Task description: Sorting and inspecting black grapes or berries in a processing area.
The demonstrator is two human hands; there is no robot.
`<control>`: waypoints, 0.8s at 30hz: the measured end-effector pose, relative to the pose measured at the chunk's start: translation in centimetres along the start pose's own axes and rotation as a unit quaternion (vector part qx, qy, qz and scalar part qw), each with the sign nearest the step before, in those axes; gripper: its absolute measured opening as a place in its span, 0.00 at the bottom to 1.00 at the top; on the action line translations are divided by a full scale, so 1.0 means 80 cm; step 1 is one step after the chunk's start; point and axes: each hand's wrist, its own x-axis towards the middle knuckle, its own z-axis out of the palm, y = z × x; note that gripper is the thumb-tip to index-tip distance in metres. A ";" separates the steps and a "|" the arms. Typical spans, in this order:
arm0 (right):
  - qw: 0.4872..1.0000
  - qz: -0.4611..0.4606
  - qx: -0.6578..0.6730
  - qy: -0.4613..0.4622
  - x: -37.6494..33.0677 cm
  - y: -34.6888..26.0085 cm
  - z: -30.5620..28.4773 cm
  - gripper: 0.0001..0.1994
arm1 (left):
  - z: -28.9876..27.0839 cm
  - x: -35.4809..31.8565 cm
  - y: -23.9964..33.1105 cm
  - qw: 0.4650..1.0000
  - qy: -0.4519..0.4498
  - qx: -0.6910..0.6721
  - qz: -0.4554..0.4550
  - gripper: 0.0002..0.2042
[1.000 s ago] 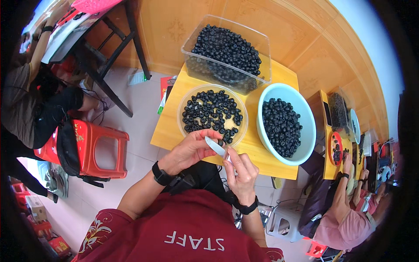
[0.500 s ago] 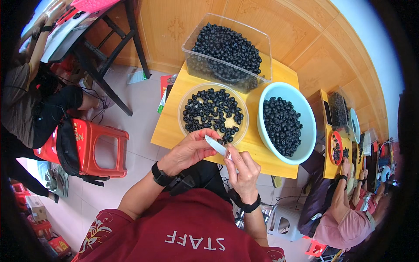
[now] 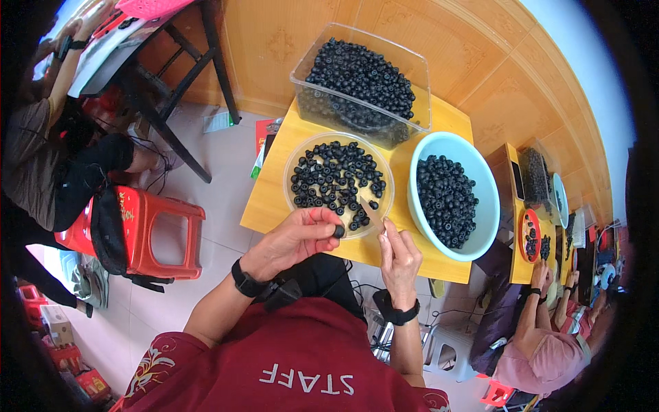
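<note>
Between the fingertips of my left hand (image 3: 302, 237) is a small round black part (image 3: 338, 231). My right hand (image 3: 400, 259) grips a small knife (image 3: 371, 213) by its handle, the blade pointing up and left over a shallow round dish. Both hands are at the near edge of this clear dish (image 3: 392, 182). Many black parts (image 3: 336, 168) lie loose in it, some showing a ring-shaped end with a hole. To the right stands a pale blue bowl (image 3: 489, 230) holding a heap of similar parts (image 3: 446, 199).
A clear rectangular bin (image 3: 420, 103) full of black parts stands at the back of the yellow table (image 3: 268, 206). A red stool (image 3: 147, 237) is at left, with a person (image 3: 31, 151) beside it. Another person (image 3: 542, 360) works at a table on the right.
The knife has moved right, away from the part in my left hand, and its blade is now over the dish. My left hand has turned, bringing the black part into view.
</note>
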 end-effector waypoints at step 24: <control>0.974 0.171 0.053 0.140 -0.057 0.012 -0.067 0.13 | 0.039 0.136 -0.017 0.976 0.056 0.209 0.004 0.07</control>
